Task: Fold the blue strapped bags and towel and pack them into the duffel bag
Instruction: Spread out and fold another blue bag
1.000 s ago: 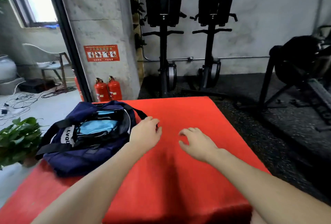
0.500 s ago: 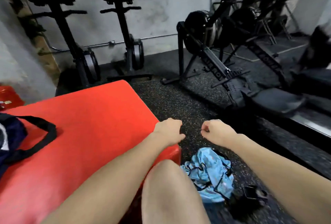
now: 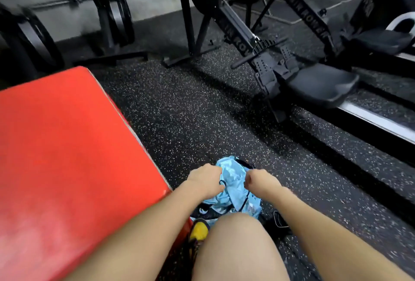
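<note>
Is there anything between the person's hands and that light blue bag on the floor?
Nothing visible. Both the left hand and the right hand are already down at the light blue bag, one on each side of the crumpled fabric. Whether the fingers have closed on it is hidden from this angle.

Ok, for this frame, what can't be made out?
- Head view: both fingertips are curled under the left hand and right hand, so neither grip on the light blue bag can be confirmed.
- Bag's lower part: hidden behind the knee.
- Duffel bag: out of frame.
- Rowing machine: blurred.
</note>
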A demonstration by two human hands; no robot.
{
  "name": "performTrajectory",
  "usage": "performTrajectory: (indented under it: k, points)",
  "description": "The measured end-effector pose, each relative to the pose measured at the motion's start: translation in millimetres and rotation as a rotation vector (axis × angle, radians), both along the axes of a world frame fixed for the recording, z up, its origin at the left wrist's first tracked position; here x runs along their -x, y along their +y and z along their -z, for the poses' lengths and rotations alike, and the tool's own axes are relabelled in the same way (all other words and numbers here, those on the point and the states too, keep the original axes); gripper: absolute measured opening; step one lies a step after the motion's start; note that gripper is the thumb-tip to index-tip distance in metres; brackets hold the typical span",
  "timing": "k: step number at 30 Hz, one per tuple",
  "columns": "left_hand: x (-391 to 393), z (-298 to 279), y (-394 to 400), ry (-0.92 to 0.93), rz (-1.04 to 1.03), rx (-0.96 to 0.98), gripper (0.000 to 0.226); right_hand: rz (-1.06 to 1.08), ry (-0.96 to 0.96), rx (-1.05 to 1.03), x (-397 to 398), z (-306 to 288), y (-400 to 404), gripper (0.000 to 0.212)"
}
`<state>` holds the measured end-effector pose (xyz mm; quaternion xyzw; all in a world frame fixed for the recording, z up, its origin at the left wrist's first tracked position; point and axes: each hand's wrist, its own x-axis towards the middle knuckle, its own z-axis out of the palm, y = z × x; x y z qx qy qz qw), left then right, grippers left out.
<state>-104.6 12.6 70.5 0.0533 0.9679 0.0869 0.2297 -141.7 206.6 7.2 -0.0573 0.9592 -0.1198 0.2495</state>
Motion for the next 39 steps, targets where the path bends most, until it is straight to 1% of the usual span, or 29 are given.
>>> performTrajectory:
  k: [4, 8, 11, 13, 14, 18, 19, 21, 22, 24, 26, 29, 31, 33, 35, 37, 38, 39]
  points:
    - [21, 47, 6, -0.073, -0.055, 0.008, 0.037, 0.044, -0.098, 0.002, 13, 63, -3, 0.030]
    - [42, 96, 12, -0.106, -0.107, 0.028, 0.036, 0.066, -0.134, -0.008, 26, 120, -11, 0.037]
    - [50, 132, 18, -0.111, -0.125, 0.062, 0.033, 0.079, -0.130, -0.015, 38, 157, -13, 0.053]
    - [54, 150, 21, -0.110, -0.111, 0.088, 0.031, 0.066, -0.138, -0.008, 46, 178, -13, 0.058]
    - [55, 155, 21, -0.112, -0.105, 0.102, 0.032, 0.055, -0.140, -0.013, 48, 187, -14, 0.056]
    - [53, 163, 17, -0.106, -0.109, 0.110, 0.033, -0.015, -0.105, -0.052, 45, 201, -16, 0.029]
    - [53, 164, 16, -0.099, -0.121, 0.111, 0.033, -0.016, -0.092, -0.027, 44, 200, -16, 0.025]
    - [51, 162, 12, -0.092, -0.145, 0.109, 0.031, 0.028, -0.101, 0.102, 39, 194, -14, 0.022]
    - [45, 150, 10, -0.076, -0.159, 0.101, 0.031, 0.054, -0.110, 0.185, 35, 177, -12, 0.020]
    - [43, 144, 8, -0.089, -0.186, 0.097, 0.036, 0.119, -0.154, 0.343, 35, 165, -11, 0.008]
    - [40, 131, 7, -0.091, -0.217, 0.092, 0.044, 0.172, -0.155, 0.494, 36, 141, -13, 0.013]
    - [28, 83, 5, -0.024, -0.245, 0.045, 0.054, 0.221, -0.071, 0.629, 39, 70, -20, 0.016]
    - [23, 49, -1, 0.037, -0.269, 0.014, 0.056, 0.192, 0.000, 0.689, 48, 17, -28, 0.017]
    - [17, 13, -8, 0.111, -0.284, 0.002, 0.059, 0.176, 0.054, 0.755, 53, -36, -37, 0.012]
    - [13, -21, -13, 0.191, -0.294, -0.007, 0.060, 0.117, 0.119, 0.820, 58, -80, -47, 0.017]
    - [7, -60, -22, 0.282, -0.330, -0.031, 0.057, 0.026, 0.176, 0.828, 54, -130, -62, 0.013]
    - [3, -83, -28, 0.331, -0.355, -0.055, 0.055, 0.004, 0.190, 0.851, 48, -158, -70, 0.009]
    - [-1, -102, -34, 0.369, -0.381, -0.080, 0.053, 0.005, 0.192, 0.882, 44, -178, -77, 0.010]
